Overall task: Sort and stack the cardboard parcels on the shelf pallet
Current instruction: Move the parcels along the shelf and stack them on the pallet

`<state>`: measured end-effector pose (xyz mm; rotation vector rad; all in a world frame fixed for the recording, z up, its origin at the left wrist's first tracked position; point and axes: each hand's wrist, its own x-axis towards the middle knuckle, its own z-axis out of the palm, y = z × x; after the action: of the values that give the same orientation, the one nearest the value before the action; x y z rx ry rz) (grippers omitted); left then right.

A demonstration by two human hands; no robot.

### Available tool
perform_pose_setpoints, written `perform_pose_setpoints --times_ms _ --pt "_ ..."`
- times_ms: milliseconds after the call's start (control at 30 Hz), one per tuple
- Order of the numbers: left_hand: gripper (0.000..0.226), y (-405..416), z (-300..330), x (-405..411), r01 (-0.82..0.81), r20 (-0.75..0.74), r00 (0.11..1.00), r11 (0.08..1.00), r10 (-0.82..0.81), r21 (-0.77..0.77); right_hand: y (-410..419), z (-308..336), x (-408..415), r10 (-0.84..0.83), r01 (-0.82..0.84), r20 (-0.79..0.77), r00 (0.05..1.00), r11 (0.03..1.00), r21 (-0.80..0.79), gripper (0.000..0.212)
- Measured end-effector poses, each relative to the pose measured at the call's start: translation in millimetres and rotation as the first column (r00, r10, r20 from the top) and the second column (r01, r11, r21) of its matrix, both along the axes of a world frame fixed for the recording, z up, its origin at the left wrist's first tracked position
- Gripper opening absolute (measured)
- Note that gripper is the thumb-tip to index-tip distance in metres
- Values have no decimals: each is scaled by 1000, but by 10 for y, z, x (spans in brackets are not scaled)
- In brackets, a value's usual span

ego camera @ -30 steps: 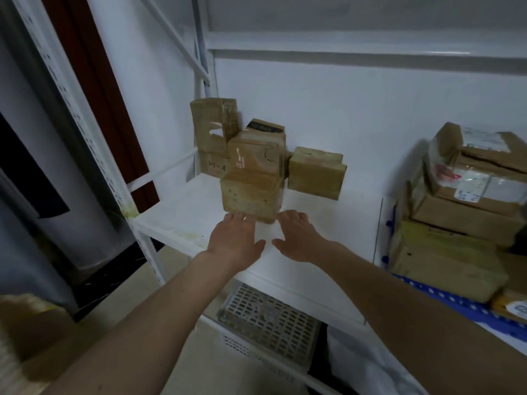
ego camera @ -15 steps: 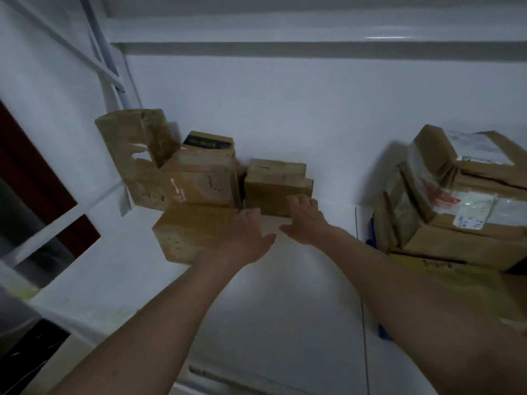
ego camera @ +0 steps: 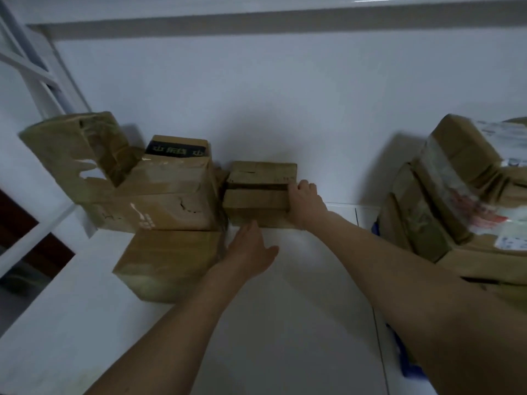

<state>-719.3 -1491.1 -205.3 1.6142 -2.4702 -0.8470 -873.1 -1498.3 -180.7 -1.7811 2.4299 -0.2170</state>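
Hands closing on the small brown cardboard parcel (ego camera: pixel 258 205) at frame centre.
Right hand (ego camera: pixel 305 205) curls its grip round the parcel's right end; left hand (ego camera: pixel 248 249), fingers spread, must seat before lifting.

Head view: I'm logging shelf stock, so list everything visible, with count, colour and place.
Torn box: 1, brown, back left, against the wall.
Taped box: 1, brown, white marks, right of the torn box.
Black-label box: 1, brown, behind the taped box.
Front box: 1, brown, before the taped box.
Small box: 1, brown, centre, at the wall.
Parcel pile: several, brown with white labels, right.
Shelf: 1, white.
Left hand: open, near the small box's front.
Right hand: grips the small box's right end.
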Motion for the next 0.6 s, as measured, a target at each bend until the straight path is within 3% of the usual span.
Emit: perform_pose_setpoints --times_ms 133,233,367,433,533,600 --pt "84 101 21 -35 28 -82 996 1000 -26 14 185 -72 59 14 -14 84 996 1000 3 39" --pt "85 262 61 11 76 -83 994 997 -75 4 364 -26 131 -77 86 194 978 996 -36 22" --pt "79 464 168 139 125 -183 976 991 -116 38 752 74 263 -224 268 344 912 960 -84 35" --pt "80 580 223 203 148 -263 959 979 -107 142 965 98 371 -270 317 350 897 945 -83 38" --pt "77 816 257 305 261 -426 901 880 -75 397 1270 104 572 -337 378 362 869 925 -47 45" --pt "79 992 263 380 301 -464 883 850 -75 434 1472 105 698 -362 405 427 829 914 -12 50"
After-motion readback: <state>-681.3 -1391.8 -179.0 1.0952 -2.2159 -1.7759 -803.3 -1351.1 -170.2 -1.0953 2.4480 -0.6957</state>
